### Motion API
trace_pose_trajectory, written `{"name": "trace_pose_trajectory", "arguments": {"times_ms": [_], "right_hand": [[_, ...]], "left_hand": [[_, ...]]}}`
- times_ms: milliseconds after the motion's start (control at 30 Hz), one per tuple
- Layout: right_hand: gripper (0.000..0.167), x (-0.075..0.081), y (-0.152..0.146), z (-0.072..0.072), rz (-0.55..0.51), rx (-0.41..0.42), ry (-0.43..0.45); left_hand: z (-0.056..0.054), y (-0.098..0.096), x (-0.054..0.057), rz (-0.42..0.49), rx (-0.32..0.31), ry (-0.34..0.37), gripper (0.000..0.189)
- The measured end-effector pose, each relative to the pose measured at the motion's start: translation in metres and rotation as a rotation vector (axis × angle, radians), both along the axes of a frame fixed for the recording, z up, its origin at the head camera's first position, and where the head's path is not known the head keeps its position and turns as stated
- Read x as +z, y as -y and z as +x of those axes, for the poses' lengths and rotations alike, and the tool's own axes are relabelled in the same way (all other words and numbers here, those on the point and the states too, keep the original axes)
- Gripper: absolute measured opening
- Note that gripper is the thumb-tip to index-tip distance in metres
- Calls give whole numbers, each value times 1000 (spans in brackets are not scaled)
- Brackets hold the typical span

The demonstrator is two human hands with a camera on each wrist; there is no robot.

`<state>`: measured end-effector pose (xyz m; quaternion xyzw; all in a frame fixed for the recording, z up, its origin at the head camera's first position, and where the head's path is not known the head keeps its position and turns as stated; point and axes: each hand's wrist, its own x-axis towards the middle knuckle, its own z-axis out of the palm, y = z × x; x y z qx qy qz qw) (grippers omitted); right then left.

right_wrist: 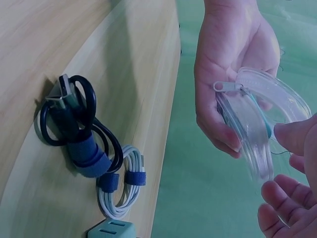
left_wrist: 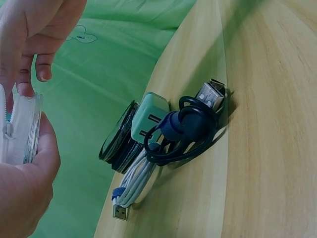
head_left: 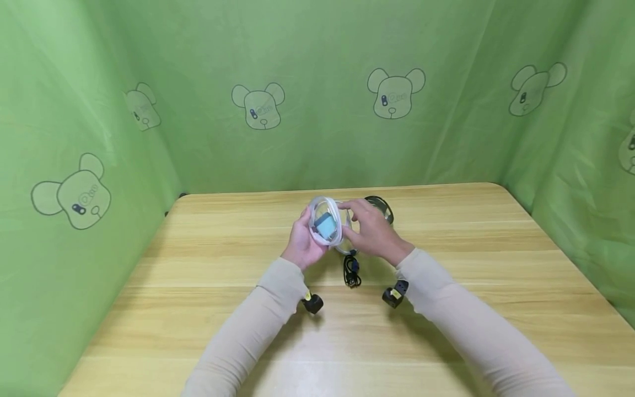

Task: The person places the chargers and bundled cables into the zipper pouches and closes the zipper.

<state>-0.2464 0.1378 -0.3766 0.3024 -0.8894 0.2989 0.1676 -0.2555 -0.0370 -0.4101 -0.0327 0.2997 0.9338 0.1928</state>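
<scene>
My left hand (head_left: 303,242) holds a clear round zip case (right_wrist: 247,134) by its side, raised over the table. The case is partly unzipped, its lid tilted away from its base and the zip pull (right_wrist: 225,87) near the left palm. A teal block (head_left: 326,226) with a greyish side shows inside it. My right hand (head_left: 374,231) grips the rim of the case with thumb and fingertips. Below on the table lie a black USB cable (left_wrist: 190,124) tied with a blue strap, a coiled white cable (left_wrist: 136,181) and a teal charger (left_wrist: 151,116) with two slots.
A round black-edged case (head_left: 381,208) lies behind my right hand, partly covered by it. The wooden table (head_left: 223,325) meets green curtains (head_left: 322,149) with bear prints at the back and both sides. Black wrist cameras (head_left: 313,303) hang below both sleeves.
</scene>
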Motion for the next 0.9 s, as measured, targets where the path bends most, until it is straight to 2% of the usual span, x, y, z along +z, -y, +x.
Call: {"name": "trace_pose_trajectory", "arguments": {"times_ms": [233, 600, 900], "right_hand": [[46, 1, -5, 0, 9, -15, 46], [47, -3, -15, 0, 15, -30, 17], [49, -8, -24, -2, 24, -46, 37]], "left_hand": [[-1, 0, -1, -17, 10, 11, 43], [0, 0, -2, -21, 15, 20, 43], [-1, 2, -2, -25, 19, 3, 44]]}}
